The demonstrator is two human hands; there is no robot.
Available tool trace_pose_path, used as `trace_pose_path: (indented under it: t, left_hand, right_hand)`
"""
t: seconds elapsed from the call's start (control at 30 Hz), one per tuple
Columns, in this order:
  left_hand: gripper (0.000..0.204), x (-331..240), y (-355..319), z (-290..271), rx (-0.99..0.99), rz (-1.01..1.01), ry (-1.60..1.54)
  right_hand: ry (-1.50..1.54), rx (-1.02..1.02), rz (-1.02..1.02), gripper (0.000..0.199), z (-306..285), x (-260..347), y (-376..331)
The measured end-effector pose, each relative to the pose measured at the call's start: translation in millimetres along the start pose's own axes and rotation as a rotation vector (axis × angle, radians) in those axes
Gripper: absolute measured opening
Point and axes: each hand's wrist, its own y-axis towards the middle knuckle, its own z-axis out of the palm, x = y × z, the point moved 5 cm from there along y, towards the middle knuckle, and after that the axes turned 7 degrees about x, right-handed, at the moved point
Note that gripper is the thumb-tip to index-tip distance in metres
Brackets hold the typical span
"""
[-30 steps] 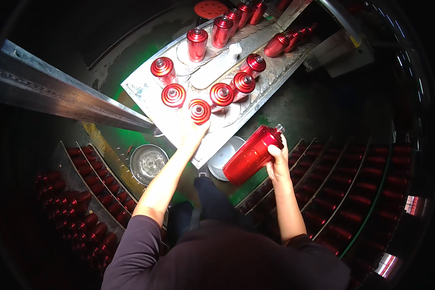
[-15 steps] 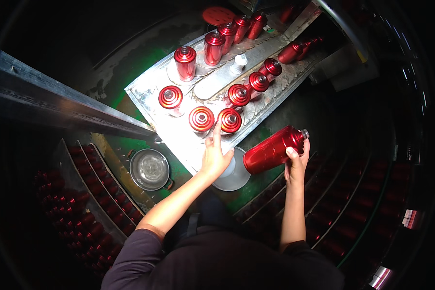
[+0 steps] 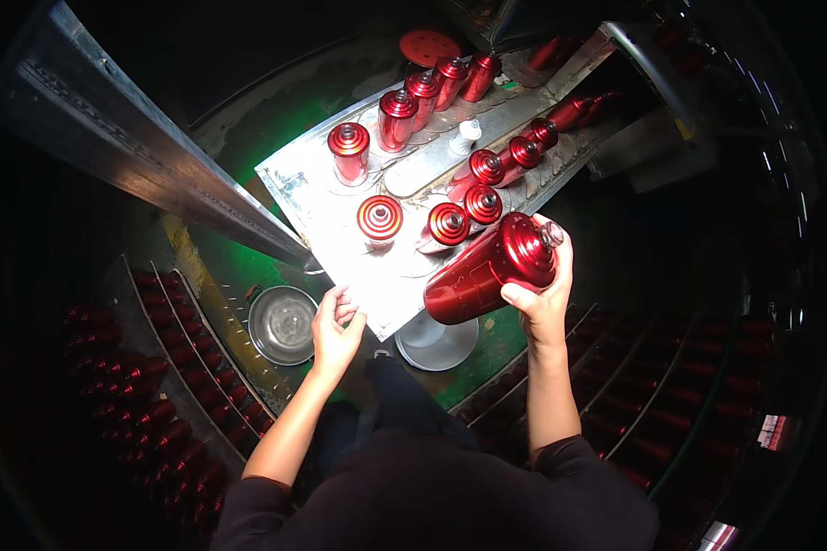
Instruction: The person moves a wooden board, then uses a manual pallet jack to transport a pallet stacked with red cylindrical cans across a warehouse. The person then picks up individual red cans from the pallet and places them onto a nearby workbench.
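My right hand (image 3: 546,308) grips a glossy red bottle (image 3: 487,271) near its shoulder. The bottle is tilted, its clear neck toward the upper right and its base toward the lower left, over the table's near right edge. By the near left edge of the brightly lit metal conveyor table (image 3: 289,174) is my left hand (image 3: 337,329), empty, with its fingers loosely curled and apart. A red bottle (image 3: 379,219) stands alone beyond it, and another red bottle (image 3: 447,224) stands close to the held one. More upright red bottles (image 3: 349,147) line both sides of the table.
A white plastic piece (image 3: 466,136) stands on the table's central strip. A metal pan (image 3: 283,324) and a pale round basin (image 3: 438,342) sit below the near edge. Rows of red bottles (image 3: 156,418) flank me. A metal beam (image 3: 165,156) slants in from the upper left.
My left hand has drawn back from the standing bottles to the table's near left edge. My right hand has brought its bottle left and up, and bottles on the table have shifted along.
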Motion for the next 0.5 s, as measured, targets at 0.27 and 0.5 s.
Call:
trace_pose_path:
  t: [0.27,0.5]
  left_hand:
    - [0.068,-42.6,-0.1,21.7,0.106,0.071,0.035]
    - [0.079,-61.8,5.1,48.7,0.167,0.120,0.168]
  right_hand:
    - [0.009,0.205,0.026,0.097,43.5,-27.2,28.3]
    - [-0.171,0.270,0.021,0.096,49.1,-56.0,30.8]
